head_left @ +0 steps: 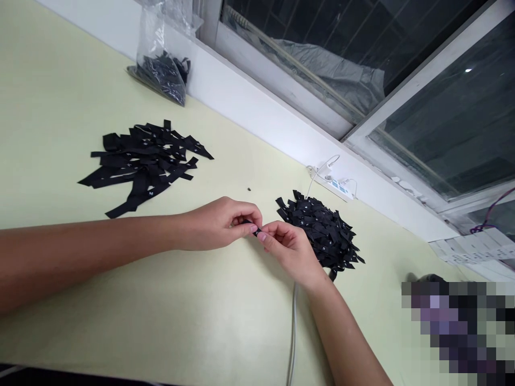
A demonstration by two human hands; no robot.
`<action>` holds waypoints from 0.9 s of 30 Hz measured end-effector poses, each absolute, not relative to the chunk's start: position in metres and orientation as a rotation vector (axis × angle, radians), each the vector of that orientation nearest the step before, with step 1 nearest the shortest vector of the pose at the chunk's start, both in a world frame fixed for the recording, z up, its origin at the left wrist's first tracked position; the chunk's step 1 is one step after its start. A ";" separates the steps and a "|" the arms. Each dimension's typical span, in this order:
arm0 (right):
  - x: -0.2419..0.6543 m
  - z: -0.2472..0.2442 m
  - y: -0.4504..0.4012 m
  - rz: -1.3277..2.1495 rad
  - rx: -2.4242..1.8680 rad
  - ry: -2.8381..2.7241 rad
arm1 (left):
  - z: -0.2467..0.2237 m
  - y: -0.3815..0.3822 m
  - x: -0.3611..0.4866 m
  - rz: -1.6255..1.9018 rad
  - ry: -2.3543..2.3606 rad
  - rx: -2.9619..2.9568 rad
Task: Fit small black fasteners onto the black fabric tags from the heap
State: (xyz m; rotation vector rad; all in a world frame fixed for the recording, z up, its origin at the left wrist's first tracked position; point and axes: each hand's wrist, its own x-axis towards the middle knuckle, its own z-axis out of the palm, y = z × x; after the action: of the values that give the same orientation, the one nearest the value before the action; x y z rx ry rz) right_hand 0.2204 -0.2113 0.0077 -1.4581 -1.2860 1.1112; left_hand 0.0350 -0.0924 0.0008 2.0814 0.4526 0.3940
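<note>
Near the middle of the view, my left hand [225, 222] and my right hand [289, 249] meet, both pinching one small black strip [256, 231] with a tiny white mark. The strip lies between the thumbs and fingertips, and part of it is hidden by the fingers. Just beyond my right hand is a dense heap of short black strips [322, 228]. Further to the left, past my left forearm, a looser pile of longer black strips [145, 161] is spread on the pale green table [193, 316]; several strips in both piles carry small white marks.
A clear plastic bag [164, 69] with black pieces stands by the wall. Behind the heap lies a white power strip [333, 185] with cables. A grey cable [293, 332] runs toward the front edge. White boxes [475, 246] and a pixelated area are at the right.
</note>
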 end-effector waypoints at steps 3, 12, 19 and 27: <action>0.221 0.006 -0.211 1.056 -1.482 -1.274 | 0.000 -0.092 0.035 0.446 0.470 2.140; 0.219 0.001 -0.208 0.791 -1.521 -1.216 | 0.002 -0.097 0.035 0.760 0.396 2.372; 0.212 -0.001 -0.211 0.676 -1.545 -1.390 | -0.004 -0.098 0.037 0.744 0.358 2.398; 0.203 0.003 -0.214 0.420 -1.599 -1.612 | -0.001 -0.100 0.037 0.719 0.371 2.352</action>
State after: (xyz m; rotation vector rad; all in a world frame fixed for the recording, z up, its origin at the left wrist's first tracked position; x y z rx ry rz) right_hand 0.2027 -0.2142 0.0027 -1.5986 -1.6123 0.4198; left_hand 0.0375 -0.0997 -0.0006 2.3524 0.3708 0.7191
